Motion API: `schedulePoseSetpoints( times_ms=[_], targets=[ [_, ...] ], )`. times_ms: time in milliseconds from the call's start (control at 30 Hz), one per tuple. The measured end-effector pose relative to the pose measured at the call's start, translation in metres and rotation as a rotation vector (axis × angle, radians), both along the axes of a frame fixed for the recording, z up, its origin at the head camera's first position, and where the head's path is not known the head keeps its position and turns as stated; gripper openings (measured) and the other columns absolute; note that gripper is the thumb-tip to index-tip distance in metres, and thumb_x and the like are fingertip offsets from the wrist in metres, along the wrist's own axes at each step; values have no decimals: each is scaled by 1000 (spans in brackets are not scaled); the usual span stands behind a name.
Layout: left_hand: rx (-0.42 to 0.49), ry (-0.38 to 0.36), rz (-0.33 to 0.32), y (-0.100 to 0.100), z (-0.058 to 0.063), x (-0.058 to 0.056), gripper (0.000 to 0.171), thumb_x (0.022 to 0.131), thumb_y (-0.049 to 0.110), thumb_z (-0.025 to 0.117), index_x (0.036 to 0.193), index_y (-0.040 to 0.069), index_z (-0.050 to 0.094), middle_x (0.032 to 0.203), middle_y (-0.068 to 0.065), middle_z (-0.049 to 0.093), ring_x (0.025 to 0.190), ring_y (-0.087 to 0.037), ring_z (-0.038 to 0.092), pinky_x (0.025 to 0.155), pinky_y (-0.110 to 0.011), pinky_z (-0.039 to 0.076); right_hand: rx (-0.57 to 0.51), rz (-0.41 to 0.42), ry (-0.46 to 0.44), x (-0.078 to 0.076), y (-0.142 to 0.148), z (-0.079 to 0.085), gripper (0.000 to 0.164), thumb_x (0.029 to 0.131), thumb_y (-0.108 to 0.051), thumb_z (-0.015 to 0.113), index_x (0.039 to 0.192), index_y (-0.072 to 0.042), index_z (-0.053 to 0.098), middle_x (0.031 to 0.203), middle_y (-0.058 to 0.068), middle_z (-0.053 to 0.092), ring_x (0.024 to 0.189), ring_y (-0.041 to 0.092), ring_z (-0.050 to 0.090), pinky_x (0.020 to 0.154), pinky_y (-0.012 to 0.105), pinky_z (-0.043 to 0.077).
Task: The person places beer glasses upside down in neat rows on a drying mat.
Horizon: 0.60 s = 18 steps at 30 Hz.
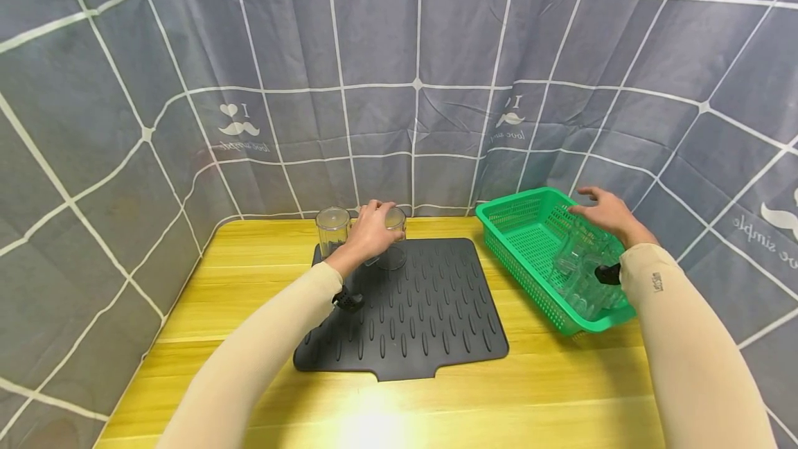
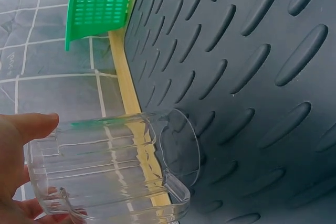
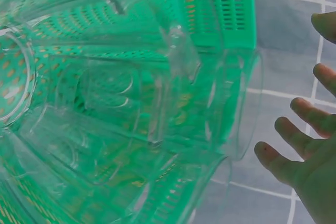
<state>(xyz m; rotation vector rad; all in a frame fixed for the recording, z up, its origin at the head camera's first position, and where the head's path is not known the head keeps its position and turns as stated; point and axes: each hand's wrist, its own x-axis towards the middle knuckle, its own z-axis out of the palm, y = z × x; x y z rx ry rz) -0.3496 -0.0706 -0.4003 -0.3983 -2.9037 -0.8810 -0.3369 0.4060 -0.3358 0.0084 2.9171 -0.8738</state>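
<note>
My left hand (image 1: 372,231) grips a clear glass mug (image 1: 394,222) at its upper end, thumb on one side and fingers on the other. In the left wrist view the mug's lower end (image 2: 181,150) is at the surface of a black ridged mat (image 2: 236,77); whether it bears fully on the mat I cannot tell. A second clear glass (image 1: 333,224) stands to the left of that hand, at the mat's back left. My right hand (image 1: 607,213), fingers spread and holding nothing, hovers over a green basket (image 1: 524,265) with several clear glass mugs (image 3: 121,93) inside.
The mat lies on a yellow wood-grain table (image 1: 249,283), and the basket stands right of it. A grey curtain (image 1: 374,116) with white grid lines surrounds the table's back and sides.
</note>
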Motion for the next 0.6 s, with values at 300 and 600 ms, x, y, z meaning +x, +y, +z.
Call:
schedulePoseSetpoints(
  times_ms=[300,600],
  targets=[
    [-24,3,-16,4,-1,0,72,91,39,74,152,18,45,150,-12,41,138,-33,39,103,-54,46,34,3,-42,1,8,-10,82,102,-44,54,158,4,18,155,41,18,139,61,24,109,71,30],
    [-31,21,-23,5,-4,3,72,91,37,74,153,15,44,151,-12,41,137,-32,40,105,-52,45,67,28,-79,0,9,-10,77,101,-34,56,155,9,21,156,41,17,139,62,20,110,72,26]
  ],
)
